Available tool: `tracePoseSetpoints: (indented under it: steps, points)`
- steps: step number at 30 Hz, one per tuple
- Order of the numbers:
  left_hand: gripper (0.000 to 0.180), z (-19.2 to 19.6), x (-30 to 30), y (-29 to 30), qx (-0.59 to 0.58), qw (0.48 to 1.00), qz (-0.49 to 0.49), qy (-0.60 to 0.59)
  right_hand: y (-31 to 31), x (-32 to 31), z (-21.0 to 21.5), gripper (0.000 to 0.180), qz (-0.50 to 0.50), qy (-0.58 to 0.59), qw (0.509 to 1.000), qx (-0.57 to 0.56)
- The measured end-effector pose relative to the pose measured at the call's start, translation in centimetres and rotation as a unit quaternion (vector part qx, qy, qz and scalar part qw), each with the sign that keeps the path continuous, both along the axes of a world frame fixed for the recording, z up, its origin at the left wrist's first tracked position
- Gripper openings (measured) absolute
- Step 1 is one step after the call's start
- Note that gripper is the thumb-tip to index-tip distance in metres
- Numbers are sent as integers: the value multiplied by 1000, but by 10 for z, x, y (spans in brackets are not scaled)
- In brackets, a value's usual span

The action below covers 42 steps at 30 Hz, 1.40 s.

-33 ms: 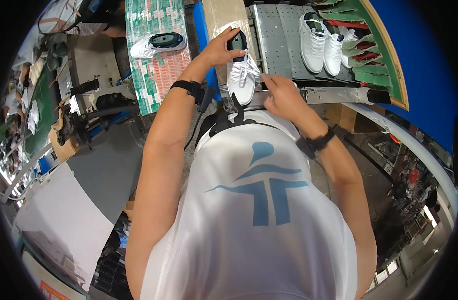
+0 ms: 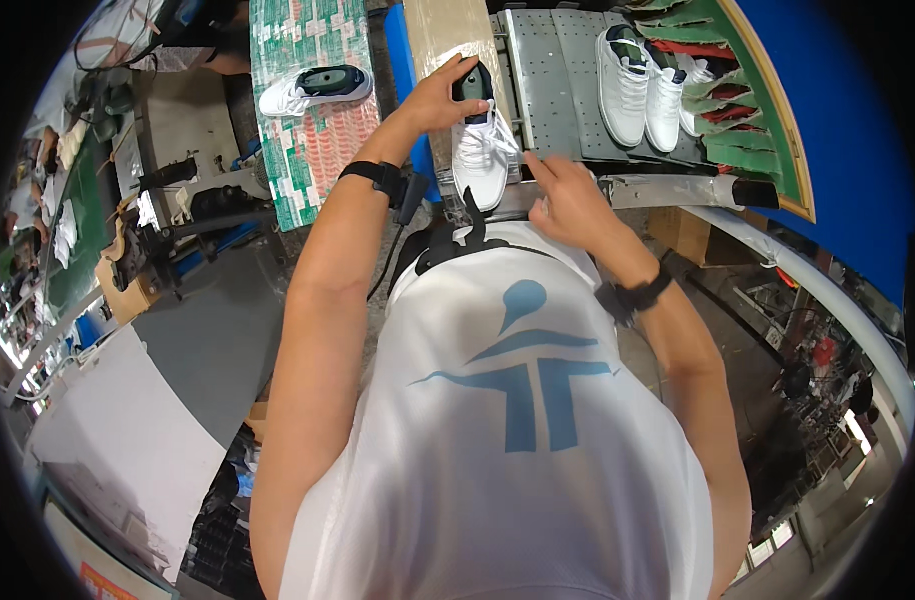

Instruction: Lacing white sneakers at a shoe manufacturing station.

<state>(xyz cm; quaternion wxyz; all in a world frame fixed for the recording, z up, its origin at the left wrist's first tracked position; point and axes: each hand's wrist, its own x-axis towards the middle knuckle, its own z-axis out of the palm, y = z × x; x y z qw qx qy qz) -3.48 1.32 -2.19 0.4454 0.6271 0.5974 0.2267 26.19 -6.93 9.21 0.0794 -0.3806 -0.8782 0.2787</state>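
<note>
Just beneath the left grip [image 2: 435,102], dark-lined white sneaker [image 2: 478,178] held between spread thumb and fingers, laces [image 2: 491,136] past the thumb, right grip [image 2: 574,205] alongside, forefinger out, can't tell if it's pinching.

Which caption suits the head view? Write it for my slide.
Left hand holding a white lace-up shoe, right hand close beside it.

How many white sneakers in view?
5: one white laced sneaker held by the left hand, another on the green-and-red patterned board to the left, two on the grey perforated metal surface to the right, and one partly hidden beyond them. More may be hidden.
</note>
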Motion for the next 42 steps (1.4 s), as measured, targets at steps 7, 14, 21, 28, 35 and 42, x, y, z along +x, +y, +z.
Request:
tracePoseSetpoints:
  steps: [7, 14, 21, 28, 35, 42]
  points:
    - [97, 6, 4, -1, -3, 1000, -12, 24, 21, -26, -17, 62, -1, 51, 998, -42]
    - [97, 9, 3, -1, -1, 1000, 2, 0, 19, -30, -37, 60, -2, 47, 999, -8]
    - [97, 9, 3, 0, -15, 1000, 5, -13, 12, -27, -19, 62, 4, -4, 1000, -25]
    - [96, 4, 1, 2, 23, 1000, 7, -3, 8, -25, -3, 65, 31, 9, 999, -41]
    - [97, 11, 6, -1, 8, 1000, 3, 6, 34, -48, -22, 65, 72, 25, 996, -44]
    - [97, 16, 5, 2, 6, 1000, 2, -2, 15, -69, -38, 64, 138, 8, 988, -66]
